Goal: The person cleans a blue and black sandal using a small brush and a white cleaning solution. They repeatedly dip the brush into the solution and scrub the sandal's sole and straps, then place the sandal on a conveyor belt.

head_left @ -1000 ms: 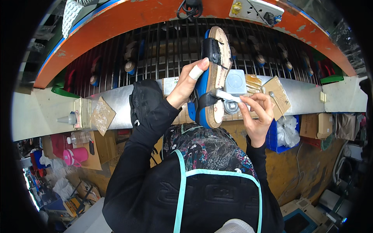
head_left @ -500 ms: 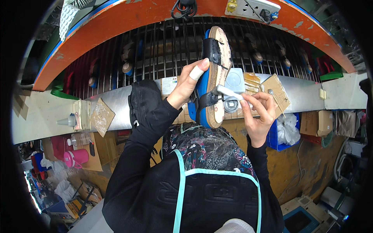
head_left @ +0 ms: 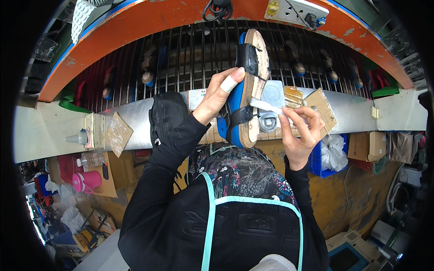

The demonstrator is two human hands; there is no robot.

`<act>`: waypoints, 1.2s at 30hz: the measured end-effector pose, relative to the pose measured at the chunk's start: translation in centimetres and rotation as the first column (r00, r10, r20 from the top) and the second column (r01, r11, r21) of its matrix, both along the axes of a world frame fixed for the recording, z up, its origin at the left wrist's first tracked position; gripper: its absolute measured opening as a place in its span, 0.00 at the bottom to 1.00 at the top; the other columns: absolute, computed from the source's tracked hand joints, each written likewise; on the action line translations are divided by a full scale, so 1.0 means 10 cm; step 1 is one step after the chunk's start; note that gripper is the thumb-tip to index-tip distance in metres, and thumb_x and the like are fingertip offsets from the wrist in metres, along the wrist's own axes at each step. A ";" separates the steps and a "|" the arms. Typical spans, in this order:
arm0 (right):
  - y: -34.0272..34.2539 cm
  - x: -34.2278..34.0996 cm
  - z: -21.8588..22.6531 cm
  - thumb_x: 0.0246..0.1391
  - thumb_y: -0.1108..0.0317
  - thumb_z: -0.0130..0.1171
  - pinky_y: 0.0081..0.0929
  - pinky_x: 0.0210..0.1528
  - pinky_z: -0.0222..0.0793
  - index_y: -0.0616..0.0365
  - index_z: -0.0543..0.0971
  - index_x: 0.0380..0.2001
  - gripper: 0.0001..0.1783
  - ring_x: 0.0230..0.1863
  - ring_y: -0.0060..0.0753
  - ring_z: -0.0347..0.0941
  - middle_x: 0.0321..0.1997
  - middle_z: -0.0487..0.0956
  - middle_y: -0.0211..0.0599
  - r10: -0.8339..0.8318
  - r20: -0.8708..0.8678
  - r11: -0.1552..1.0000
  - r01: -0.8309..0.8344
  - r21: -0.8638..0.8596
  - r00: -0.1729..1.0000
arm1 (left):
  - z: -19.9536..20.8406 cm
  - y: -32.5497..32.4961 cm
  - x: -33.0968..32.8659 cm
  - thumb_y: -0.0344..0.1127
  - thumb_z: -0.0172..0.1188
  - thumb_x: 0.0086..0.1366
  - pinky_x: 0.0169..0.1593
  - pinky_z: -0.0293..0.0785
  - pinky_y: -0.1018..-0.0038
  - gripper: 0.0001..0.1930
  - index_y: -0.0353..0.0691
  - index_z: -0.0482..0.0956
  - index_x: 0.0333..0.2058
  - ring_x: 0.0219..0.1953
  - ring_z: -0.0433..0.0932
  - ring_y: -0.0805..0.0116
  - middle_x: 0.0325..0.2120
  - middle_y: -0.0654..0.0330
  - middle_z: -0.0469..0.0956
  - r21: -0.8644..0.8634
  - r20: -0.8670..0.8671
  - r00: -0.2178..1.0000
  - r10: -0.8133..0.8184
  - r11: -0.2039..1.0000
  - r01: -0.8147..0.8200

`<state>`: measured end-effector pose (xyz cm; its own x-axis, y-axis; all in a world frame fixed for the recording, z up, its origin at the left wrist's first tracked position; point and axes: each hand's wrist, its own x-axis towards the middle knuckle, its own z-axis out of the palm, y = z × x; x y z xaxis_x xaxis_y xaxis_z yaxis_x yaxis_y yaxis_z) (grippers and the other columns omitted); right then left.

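Observation:
My left hand (head_left: pixel 216 95), with white tape round the thumb, grips an upside-down-looking or tilted sandal by its side; which way up is hard to tell. The sandal (head_left: pixel 247 90) has black straps, a cork-coloured edge and a pale printed face, and a blue form (head_left: pixel 235 100) sits against it. Between thumb and fingers, my right hand (head_left: pixel 302 141) pinches a slim white stick-shaped tool (head_left: pixel 267 106). Its far end meets the sandal's edge just above the lower strap. Beyond the tool are a small round container (head_left: pixel 268 122) and a pale square block (head_left: pixel 272 93).
A rack of metal bars (head_left: pixel 190 58) runs behind the bench ledge (head_left: pixel 142 128), with several similar shoes below it. Black cloth (head_left: pixel 171 118) lies left, a cardboard piece (head_left: pixel 326 108) right. An orange beam (head_left: pixel 181 20) carries a socket strip (head_left: pixel 296 11). A blue crate (head_left: pixel 315 165) stands lower right.
The white tool has turned slightly, and its tip has shifted a little left along the sandal's edge. My left hand's grip on the sandal stays the same.

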<state>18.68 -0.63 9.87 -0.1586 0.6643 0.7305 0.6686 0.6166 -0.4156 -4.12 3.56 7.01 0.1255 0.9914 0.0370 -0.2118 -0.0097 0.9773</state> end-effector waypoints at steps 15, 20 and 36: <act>0.06 0.09 -0.02 0.41 0.69 0.71 0.26 0.42 0.52 0.50 0.86 0.33 0.11 0.31 0.22 0.70 0.32 0.75 0.27 0.145 -0.088 0.956 -0.162 -0.245 0.986 | 0.03 -0.01 0.01 0.64 0.51 0.63 0.39 0.77 0.76 0.37 0.28 0.74 0.47 0.34 0.81 0.70 0.36 0.53 0.80 -0.044 0.017 1.000 0.004 0.999 -0.004; 0.00 0.09 -0.06 0.41 0.69 0.71 0.26 0.41 0.53 0.51 0.86 0.33 0.12 0.31 0.22 0.69 0.32 0.76 0.27 0.159 -0.085 0.950 -0.176 -0.257 0.984 | 0.02 -0.01 0.02 0.64 0.51 0.63 0.39 0.78 0.75 0.37 0.28 0.75 0.47 0.34 0.81 0.70 0.36 0.53 0.80 -0.056 0.064 0.997 0.038 0.998 -0.035; 0.40 -0.02 -0.10 0.48 0.75 0.67 0.15 0.29 0.61 0.60 0.85 0.34 0.07 0.33 0.19 0.67 0.34 0.72 0.31 0.019 -0.392 0.962 -0.125 -0.245 0.920 | 0.04 -0.11 -0.01 0.57 0.54 0.65 0.47 0.79 0.74 0.31 0.36 0.72 0.54 0.41 0.81 0.71 0.43 0.56 0.79 -0.129 0.348 0.934 -0.086 0.982 0.138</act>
